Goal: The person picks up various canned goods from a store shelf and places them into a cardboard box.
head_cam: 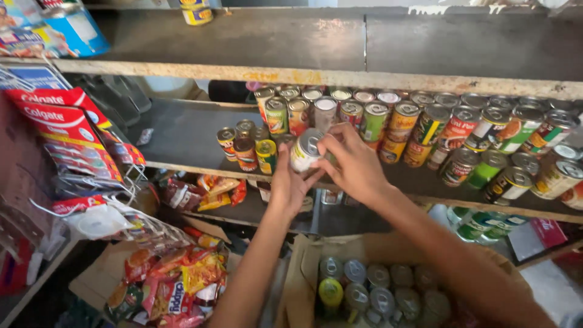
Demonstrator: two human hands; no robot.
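At the far left of the dark wooden middle shelf [182, 130], flat red cardboard cartons [57, 118] hung from a wire rack, and below them, on the floor side, lay a heap of red and yellow crinkled snack packets [173, 285]. On the shelf itself, left of the hands, stood a small cluster of short metal tins with red and green labels [246, 146]. Just right of that cluster, at the shelf's front edge, both hands held one small white-labelled metal can with a silver lid [305, 149], tilted so its lid faced up and to the right. The left hand [288, 185] came up from below the shelf edge with its palm against the can's lower side and its fingers curled up round it. The right hand [352, 164] reached in from the right, its fingers wrapped over the can's right side and its thumb near the lid; so both sets of fingers were clamped on the can. Behind and to the right of the hands, rows of upright colourful labelled tins [461, 130] filled the shelf up to its right end. Below the shelf, beneath the right forearm, an open brown cardboard box [306, 261] held more silver-lidded cans [376, 291] standing close together.
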